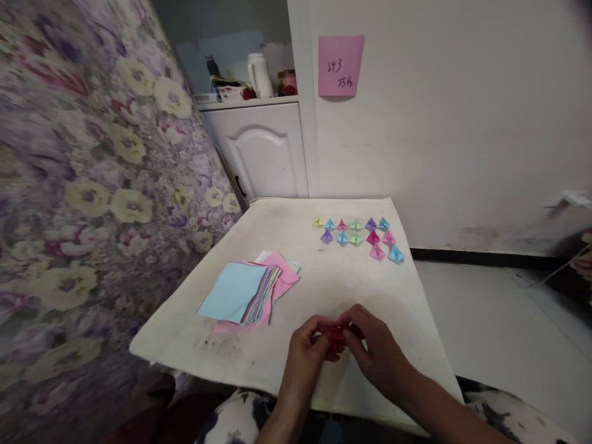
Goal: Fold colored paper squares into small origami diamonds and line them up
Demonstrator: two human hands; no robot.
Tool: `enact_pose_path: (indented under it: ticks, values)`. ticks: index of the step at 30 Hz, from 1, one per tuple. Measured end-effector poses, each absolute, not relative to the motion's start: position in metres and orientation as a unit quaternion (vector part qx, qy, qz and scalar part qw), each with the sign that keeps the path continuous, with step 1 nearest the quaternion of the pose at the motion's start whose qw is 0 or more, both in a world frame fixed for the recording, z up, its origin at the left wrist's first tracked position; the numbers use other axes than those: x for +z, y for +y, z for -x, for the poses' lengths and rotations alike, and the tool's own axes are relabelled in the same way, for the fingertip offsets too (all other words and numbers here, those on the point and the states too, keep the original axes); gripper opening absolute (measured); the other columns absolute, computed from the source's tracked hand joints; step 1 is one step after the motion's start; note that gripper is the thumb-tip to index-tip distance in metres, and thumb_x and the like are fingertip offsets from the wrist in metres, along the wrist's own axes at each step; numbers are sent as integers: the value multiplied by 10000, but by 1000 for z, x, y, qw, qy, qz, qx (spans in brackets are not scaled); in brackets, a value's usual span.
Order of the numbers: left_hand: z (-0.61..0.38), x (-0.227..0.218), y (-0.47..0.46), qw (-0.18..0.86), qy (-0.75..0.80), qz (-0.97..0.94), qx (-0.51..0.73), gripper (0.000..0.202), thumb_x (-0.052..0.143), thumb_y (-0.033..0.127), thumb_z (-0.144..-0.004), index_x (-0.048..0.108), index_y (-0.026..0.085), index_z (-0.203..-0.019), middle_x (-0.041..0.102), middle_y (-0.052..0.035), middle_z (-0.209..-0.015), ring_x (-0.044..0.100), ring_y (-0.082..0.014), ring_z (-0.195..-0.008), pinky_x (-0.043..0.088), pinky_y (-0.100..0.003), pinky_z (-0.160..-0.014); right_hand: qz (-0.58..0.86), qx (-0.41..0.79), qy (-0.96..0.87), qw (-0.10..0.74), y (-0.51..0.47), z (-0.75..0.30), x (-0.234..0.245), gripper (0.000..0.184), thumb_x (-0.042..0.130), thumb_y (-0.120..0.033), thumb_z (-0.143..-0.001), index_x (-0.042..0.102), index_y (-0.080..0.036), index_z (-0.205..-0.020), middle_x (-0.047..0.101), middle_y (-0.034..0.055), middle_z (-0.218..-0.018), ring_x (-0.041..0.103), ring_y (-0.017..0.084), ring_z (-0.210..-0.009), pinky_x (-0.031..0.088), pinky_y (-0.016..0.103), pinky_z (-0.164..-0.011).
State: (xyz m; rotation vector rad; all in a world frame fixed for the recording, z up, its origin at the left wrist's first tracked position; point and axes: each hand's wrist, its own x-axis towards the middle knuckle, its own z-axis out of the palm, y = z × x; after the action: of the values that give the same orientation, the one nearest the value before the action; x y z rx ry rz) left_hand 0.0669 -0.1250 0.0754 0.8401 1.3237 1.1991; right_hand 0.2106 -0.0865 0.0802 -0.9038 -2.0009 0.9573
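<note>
Near the front edge of the table, a small red folded paper (pixel 336 338) is held between both hands. My left hand (pixel 311 344) grips its left side, thumb on top. From the right, my right hand (pixel 370 338) pinches it with thumb and index finger. The fingers cover much of the paper, so its exact shape is hard to make out. To the left lies a stack of coloured paper sheets (pixel 235 290), light blue on top, with pink ones under and behind it. Several small folded paper pieces (pixel 356 238) in yellow, blue, green, purple and pink stand in rows toward the back right.
The cream-covered table (pixel 277 222) meets a white wall and a cabinet (pixel 266 154) at the back. A floral curtain (pixel 115 185) hangs along the left. A pink note (pixel 341 66) is on the wall. A white jug (pixel 259 75) stands on the cabinet shelf.
</note>
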Motion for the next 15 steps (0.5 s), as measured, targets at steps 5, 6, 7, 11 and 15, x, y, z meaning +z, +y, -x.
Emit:
enact_pose_path:
  ticks: [5, 6, 7, 11, 15]
  values:
    - [-67, 81, -125, 567, 575, -342, 481, 128, 632, 218, -692, 628, 146, -798, 663, -17, -626, 610, -135, -607, 476, -228, -571, 351, 384, -773, 364, -85, -211, 79, 158, 452, -60, -813, 544, -188, -824, 554, 9, -769, 538, 134, -678, 422, 250, -613]
    - [-67, 81, -126, 567, 575, -342, 480, 122, 633, 217, -693, 626, 145, -791, 661, -15, -624, 609, -132, -605, 477, -227, -576, 350, 386, -773, 363, -85, -211, 79, 157, 450, -63, -815, 544, -187, -831, 556, 11, -774, 541, 135, -683, 425, 251, -617]
    - [-67, 81, -126, 567, 574, -342, 481, 112, 631, 211, -693, 624, 145, -783, 660, -12, -624, 607, -128, -604, 477, -227, -581, 349, 387, -773, 361, -85, -211, 79, 157, 449, -63, -816, 544, -187, -838, 559, 13, -782, 545, 137, -690, 427, 253, -622]
    - [-68, 79, -125, 561, 579, -337, 486, 56, 596, 180, -688, 602, 145, -731, 648, -3, -603, 592, -116, -573, 475, -225, -572, 341, 380, -784, 354, -86, -212, 80, 187, 455, -44, -791, 541, -191, -869, 563, 18, -814, 555, 143, -719, 440, 263, -646]
    - [-69, 79, -125, 559, 587, -332, 482, 44, 571, 173, -682, 581, 151, -718, 630, 10, -580, 580, -110, -539, 470, -216, -544, 331, 363, -801, 342, -91, -213, 86, 298, 461, -16, -740, 534, -208, -955, 556, 28, -905, 560, 132, -702, 459, 268, -651]
